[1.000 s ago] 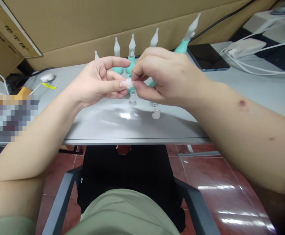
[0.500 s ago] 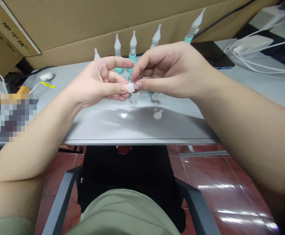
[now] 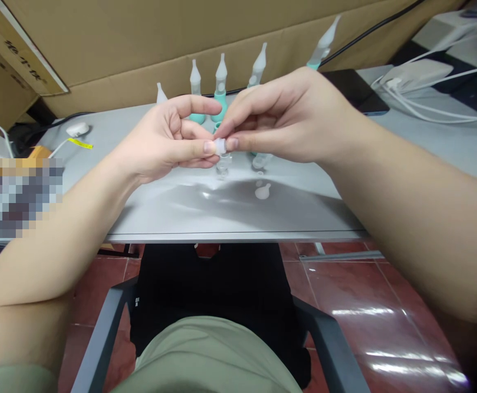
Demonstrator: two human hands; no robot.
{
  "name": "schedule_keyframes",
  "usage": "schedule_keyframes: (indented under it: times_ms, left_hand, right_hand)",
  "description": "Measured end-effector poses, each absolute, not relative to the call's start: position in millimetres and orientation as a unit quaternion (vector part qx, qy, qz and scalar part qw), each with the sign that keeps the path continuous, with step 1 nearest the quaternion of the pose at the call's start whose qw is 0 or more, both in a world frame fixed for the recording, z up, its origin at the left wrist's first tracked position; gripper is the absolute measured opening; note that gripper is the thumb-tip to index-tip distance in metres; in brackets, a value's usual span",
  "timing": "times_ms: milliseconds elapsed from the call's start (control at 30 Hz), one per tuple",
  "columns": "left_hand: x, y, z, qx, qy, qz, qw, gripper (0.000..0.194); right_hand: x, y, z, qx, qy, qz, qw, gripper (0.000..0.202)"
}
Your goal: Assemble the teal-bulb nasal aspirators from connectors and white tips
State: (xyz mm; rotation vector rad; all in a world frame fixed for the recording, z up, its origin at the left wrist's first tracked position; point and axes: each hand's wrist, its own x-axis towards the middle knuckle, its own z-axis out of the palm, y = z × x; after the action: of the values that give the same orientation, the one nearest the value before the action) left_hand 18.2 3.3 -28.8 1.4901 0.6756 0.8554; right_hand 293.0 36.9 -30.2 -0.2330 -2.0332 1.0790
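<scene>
Looking milky and translucent, the small piece (image 3: 221, 146) appears rounded.

A small white piece (image 3: 221, 146), translucent, short and rounded, is pinched above a tabletop (image 3: 168, 213) between a person's left hand (image 3: 167, 134) at its nine o'clock and right hand (image 3: 291, 123) at its three o'clock. Pictured lying sideways, its length running roughly from nine to three, it sits just off the center of the view, toward eleven o'clock. Fingertips hide its nine o'clock end; its midsection shows.
</scene>
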Motion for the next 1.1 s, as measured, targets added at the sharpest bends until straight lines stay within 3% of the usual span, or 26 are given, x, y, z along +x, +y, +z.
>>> schedule_keyframes:
  times_ms: [133,333,667,933,1033,1100]
  left_hand:
    - [17,0,-26,0.648,0.289,0.363,0.604,0.085]
    - [15,0,-26,0.651,0.285,0.364,0.602,0.076]
    - [16,-2,-22,0.663,0.305,0.362,0.579,0.079]
    - [19,-3,-20,0.669,0.275,0.389,0.571,0.077]
    - [19,-6,-16,0.691,0.271,0.415,0.527,0.080]
    - [19,-11,-13,0.718,0.293,0.417,0.474,0.069]
  right_hand:
    - [291,34,-31,-0.089,-0.803,0.412,0.422,0.021]
    - [292,35,-25,-0.105,-0.807,0.445,0.375,0.022]
    - [293,31,-30,-0.145,-0.792,0.449,0.387,0.038]
    - [288,31,-28,-0.113,-0.790,0.455,0.395,0.025]
    - [292,26,-22,-0.127,-0.800,0.430,0.398,0.019]
    - [297,24,-19,-0.130,-0.818,0.391,0.401,0.013]
